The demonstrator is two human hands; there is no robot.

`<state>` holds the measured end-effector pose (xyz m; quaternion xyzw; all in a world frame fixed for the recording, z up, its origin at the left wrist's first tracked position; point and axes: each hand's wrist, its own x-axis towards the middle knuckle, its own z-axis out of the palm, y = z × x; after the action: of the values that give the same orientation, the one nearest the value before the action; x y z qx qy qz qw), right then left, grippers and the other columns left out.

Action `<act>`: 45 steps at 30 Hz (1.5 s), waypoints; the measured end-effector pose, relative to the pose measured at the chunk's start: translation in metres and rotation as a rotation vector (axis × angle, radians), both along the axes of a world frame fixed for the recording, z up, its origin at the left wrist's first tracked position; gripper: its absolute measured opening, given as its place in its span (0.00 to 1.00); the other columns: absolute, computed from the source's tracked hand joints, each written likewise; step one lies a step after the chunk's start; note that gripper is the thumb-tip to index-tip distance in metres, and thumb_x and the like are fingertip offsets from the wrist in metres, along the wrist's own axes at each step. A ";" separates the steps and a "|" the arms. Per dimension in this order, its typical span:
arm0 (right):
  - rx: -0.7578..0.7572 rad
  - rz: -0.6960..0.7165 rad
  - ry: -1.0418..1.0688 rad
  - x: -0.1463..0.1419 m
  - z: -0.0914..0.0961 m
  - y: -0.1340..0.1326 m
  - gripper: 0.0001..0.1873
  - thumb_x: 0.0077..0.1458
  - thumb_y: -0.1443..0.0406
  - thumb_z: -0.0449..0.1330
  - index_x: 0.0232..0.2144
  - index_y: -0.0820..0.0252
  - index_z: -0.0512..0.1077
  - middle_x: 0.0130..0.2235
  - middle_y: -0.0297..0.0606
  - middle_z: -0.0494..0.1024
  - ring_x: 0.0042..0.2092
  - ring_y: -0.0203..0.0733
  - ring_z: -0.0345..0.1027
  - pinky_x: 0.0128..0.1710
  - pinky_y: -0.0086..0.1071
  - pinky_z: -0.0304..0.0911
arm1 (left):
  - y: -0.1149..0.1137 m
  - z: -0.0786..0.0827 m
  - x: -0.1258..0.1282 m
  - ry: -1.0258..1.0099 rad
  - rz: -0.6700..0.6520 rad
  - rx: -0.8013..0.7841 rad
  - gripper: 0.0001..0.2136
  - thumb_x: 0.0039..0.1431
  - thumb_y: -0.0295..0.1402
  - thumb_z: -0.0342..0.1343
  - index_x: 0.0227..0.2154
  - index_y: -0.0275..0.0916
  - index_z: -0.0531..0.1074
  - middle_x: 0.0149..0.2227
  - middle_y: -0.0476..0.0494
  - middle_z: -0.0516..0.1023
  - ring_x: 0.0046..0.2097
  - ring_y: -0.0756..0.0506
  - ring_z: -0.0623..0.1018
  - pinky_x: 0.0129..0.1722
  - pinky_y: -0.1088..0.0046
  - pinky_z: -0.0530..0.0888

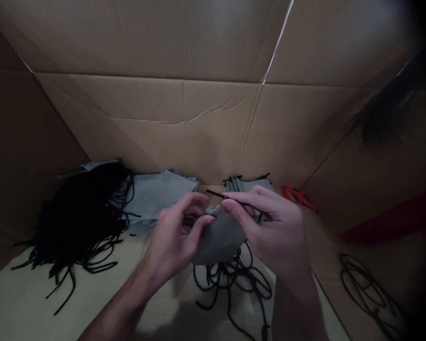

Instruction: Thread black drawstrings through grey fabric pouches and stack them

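My left hand (177, 232) pinches the upper edge of a grey fabric piece (220, 241) between thumb and forefinger. Closed on a thin black cord (216, 193), my right hand (275, 225) is just to the right, and the cord's end sticks out leftward past the fingertips. A small pale tip (216, 207) shows between the two hands at the fabric's edge; its kind is too small to make out. Below the fabric, loose loops of black cord (230, 279) lie on the pale surface.
A heap of black cords (81, 218) lies at left, beside a stack of grey fabric pieces (152, 194). Another grey stack with black cord ends (259, 183) stands behind my right hand. Red strips (300, 198) and coiled black cord (365, 289) lie right. Cardboard walls (145, 104) enclose the area.
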<state>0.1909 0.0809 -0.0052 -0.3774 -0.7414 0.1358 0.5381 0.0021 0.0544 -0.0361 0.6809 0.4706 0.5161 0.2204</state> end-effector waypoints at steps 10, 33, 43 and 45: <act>-0.029 0.060 -0.005 -0.004 -0.004 0.003 0.05 0.64 0.69 0.68 0.39 0.58 0.86 0.27 0.29 0.70 0.29 0.33 0.65 0.33 0.31 0.65 | 0.006 -0.016 0.002 0.339 -0.031 0.317 0.27 0.72 0.18 0.51 0.70 0.41 0.65 0.56 0.39 0.84 0.49 0.47 0.86 0.48 0.74 0.83; -0.610 0.476 -0.008 0.022 -0.059 0.082 0.13 0.57 0.57 0.69 0.37 0.62 0.82 0.35 0.40 0.86 0.37 0.43 0.78 0.42 0.38 0.76 | 0.000 0.026 -0.034 -0.381 -0.008 0.061 0.07 0.64 0.31 0.68 0.32 0.38 0.76 0.26 0.51 0.79 0.22 0.50 0.81 0.23 0.78 0.77; -0.846 0.967 -0.084 -0.043 -0.091 0.061 0.30 0.44 0.39 0.72 0.34 0.58 0.80 0.33 0.40 0.86 0.37 0.49 0.82 0.40 0.39 0.77 | -0.014 0.031 -0.056 -0.529 0.044 0.176 0.06 0.66 0.33 0.68 0.37 0.42 0.76 0.29 0.54 0.81 0.23 0.51 0.83 0.23 0.79 0.80; -0.863 0.924 -0.060 -0.040 -0.095 0.063 0.33 0.47 0.34 0.67 0.33 0.58 0.79 0.32 0.41 0.85 0.33 0.47 0.81 0.33 0.37 0.75 | -0.014 0.032 -0.058 -0.559 0.054 0.210 0.06 0.66 0.33 0.69 0.40 0.42 0.76 0.29 0.54 0.81 0.23 0.50 0.83 0.23 0.78 0.80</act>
<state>0.1510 0.1434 -0.1007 -0.2049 -0.7211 0.6303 0.2019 -0.0564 0.0409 -0.0044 0.5186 0.3535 0.7353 0.2559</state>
